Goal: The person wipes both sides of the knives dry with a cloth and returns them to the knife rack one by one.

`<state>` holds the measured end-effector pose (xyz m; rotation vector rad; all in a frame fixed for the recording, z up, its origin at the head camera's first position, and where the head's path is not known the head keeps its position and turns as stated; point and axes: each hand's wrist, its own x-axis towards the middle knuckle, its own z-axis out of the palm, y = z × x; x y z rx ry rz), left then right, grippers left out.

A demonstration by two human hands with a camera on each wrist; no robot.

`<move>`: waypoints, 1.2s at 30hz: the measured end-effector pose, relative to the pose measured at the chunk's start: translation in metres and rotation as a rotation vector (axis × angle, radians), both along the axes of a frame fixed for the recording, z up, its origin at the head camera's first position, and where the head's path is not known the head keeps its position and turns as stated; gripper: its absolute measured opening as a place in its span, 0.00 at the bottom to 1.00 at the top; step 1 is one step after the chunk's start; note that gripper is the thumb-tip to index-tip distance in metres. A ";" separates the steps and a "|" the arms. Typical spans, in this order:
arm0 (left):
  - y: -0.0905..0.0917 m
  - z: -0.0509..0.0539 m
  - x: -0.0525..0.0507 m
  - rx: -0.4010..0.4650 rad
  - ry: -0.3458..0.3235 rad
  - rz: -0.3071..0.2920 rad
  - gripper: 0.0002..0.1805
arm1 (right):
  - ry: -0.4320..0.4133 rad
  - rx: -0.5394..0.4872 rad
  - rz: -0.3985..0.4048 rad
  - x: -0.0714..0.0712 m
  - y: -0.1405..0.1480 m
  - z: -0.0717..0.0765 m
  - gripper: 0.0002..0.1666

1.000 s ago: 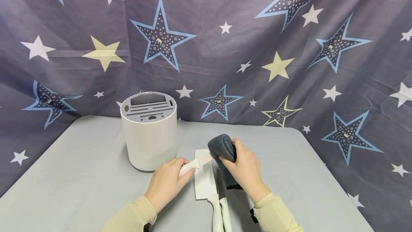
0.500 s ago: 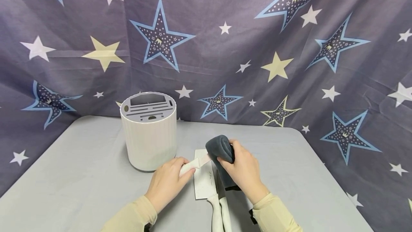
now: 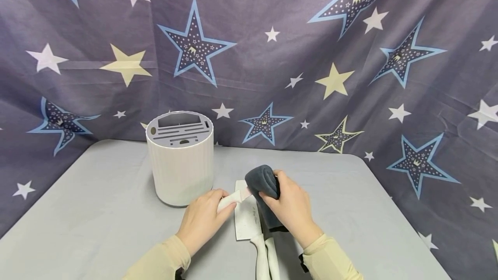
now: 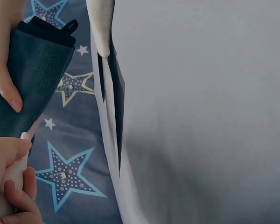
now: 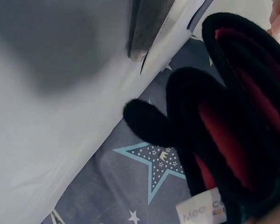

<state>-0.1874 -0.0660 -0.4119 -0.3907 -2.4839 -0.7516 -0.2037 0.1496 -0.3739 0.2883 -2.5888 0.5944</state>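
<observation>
At left stands a white ribbed knife block (image 3: 180,174), upright, its slotted top visible only from the head view. Just beside it, the left hand (image 3: 203,217) grips the white handle of a small knife (image 3: 230,201), held above a cleaver (image 3: 247,221). That knife looks light and stiff, the smooth handle perhaps slippery if damp; the handle is the safe hold, clear of the edge. Next to the cleaver lies a second knife (image 3: 273,258), its blade mostly hidden. Rightmost, the right hand (image 3: 293,208) holds a folded dark cloth (image 3: 262,182) against the small knife's blade, whose far end is covered. The cloth seems soft and yielding, best pinched through several layers. The left wrist view shows its hanging loop (image 4: 71,27); the right wrist view alone shows red inner folds and a white label (image 5: 201,210).
</observation>
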 end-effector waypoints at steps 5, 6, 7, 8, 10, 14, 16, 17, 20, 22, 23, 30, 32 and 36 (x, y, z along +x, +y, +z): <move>0.000 0.000 0.000 0.002 -0.007 0.006 0.11 | 0.019 0.010 0.017 0.001 -0.004 -0.001 0.31; 0.000 0.000 0.000 0.003 -0.008 0.006 0.11 | 0.022 0.012 0.020 0.002 -0.005 -0.001 0.31; 0.000 0.000 0.000 0.005 -0.010 0.007 0.11 | 0.025 0.015 0.022 0.002 -0.005 -0.001 0.31; 0.000 0.000 0.000 0.006 -0.011 0.008 0.11 | 0.025 0.016 0.025 0.002 -0.006 -0.001 0.31; -0.001 0.000 0.000 0.006 -0.011 0.009 0.11 | 0.023 0.019 0.028 0.002 -0.007 -0.001 0.31; -0.001 0.000 -0.002 0.003 -0.010 0.011 0.11 | 0.008 0.017 0.032 0.002 -0.008 -0.002 0.31; -0.001 0.000 -0.002 0.003 -0.012 0.012 0.12 | 0.006 0.016 0.036 0.002 -0.009 -0.002 0.31; -0.001 0.000 -0.002 0.004 -0.013 0.012 0.12 | 0.008 0.015 0.040 0.002 -0.010 -0.002 0.31; -0.001 0.000 -0.002 0.008 -0.017 0.011 0.12 | 0.015 0.019 0.054 0.003 -0.012 -0.003 0.32; -0.001 0.000 -0.002 0.012 -0.018 0.010 0.11 | 0.022 0.026 0.063 0.004 -0.013 -0.003 0.32; -0.001 0.000 -0.002 0.014 -0.018 0.009 0.11 | 0.025 0.029 0.068 0.004 -0.014 -0.003 0.32; -0.002 0.000 -0.002 0.025 -0.016 0.006 0.11 | 0.023 0.054 0.085 0.009 -0.018 -0.002 0.32; -0.002 0.000 -0.003 0.026 -0.012 0.007 0.11 | 0.019 0.054 0.085 0.009 -0.018 -0.001 0.32; -0.002 -0.001 -0.003 0.027 0.001 0.010 0.11 | 0.012 0.043 0.083 0.008 -0.018 0.000 0.31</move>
